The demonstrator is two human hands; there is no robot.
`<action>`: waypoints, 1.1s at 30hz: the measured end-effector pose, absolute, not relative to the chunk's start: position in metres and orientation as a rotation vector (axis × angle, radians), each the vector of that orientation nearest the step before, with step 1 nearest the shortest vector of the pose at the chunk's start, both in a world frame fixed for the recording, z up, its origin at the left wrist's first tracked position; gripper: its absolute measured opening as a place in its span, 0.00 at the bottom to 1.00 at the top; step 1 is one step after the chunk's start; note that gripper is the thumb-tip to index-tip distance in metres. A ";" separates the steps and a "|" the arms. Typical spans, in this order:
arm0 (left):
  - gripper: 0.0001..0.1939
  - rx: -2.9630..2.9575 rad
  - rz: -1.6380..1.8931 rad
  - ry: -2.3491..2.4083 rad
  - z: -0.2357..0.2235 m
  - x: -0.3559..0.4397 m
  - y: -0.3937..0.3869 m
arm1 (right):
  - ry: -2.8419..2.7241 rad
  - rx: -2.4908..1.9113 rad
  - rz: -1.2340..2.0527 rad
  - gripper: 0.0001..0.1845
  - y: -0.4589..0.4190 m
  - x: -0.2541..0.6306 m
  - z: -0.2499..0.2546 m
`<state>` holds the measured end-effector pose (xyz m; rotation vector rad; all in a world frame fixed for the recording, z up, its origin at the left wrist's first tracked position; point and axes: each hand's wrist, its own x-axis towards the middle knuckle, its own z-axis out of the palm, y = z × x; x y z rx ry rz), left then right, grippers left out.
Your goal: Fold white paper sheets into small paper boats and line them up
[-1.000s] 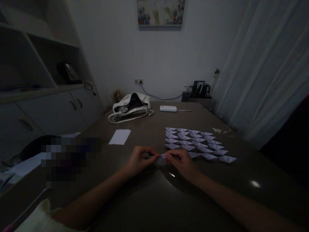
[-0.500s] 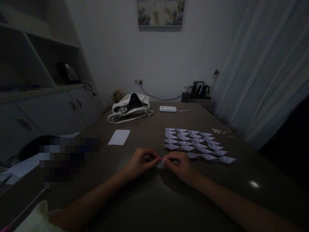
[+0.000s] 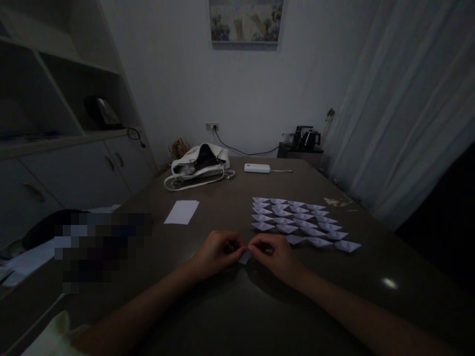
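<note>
Together, two bare hands meet over the dark, glossy brown table [image 3: 230, 316], thumbs and forefingers drawn narrow in a pinch. Between them is one small folded piece of white paper [image 3: 245, 257], held near the table's front, just short of the boats. The left hand [image 3: 218, 253] grips it from one side and the right hand [image 3: 278, 254] from the other, the fingertips of the two almost touching; its exact folds are too dim to make out.

Just beyond the right hand stand the small white folded-paper boats [image 3: 348, 245], roughly two dozen in four close files. They overlap too much for a sure count, though three show in the nearest row and four in the farthest. Past the left hand, well apart from the boats, lies one small stack of flat white rectangular paper sheets [image 3: 182, 212]; how many sheets cannot be told. Farther back sit one white handbag with a thin strap [image 3: 208, 170] and one white oblong device with rounded corners [image 3: 257, 168], a single short pale cable [image 3: 282, 171] reaching out from its end. One framed picture [image 3: 245, 22] hangs on the wall behind.
</note>
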<state>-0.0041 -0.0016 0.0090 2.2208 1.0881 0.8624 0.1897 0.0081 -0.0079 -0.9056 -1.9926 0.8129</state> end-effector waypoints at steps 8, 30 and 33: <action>0.09 2.256 0.888 1.147 0.015 -0.004 -0.003 | -1.903 -0.938 0.793 0.06 0.008 0.191 -0.005; 0.06 2.314 0.842 1.123 0.010 -0.006 -0.002 | -2.027 -0.936 0.716 0.04 0.004 0.190 0.000; 0.07 2.329 0.817 1.101 0.011 -0.006 -0.003 | -2.052 -0.908 0.696 0.04 0.003 0.190 -0.001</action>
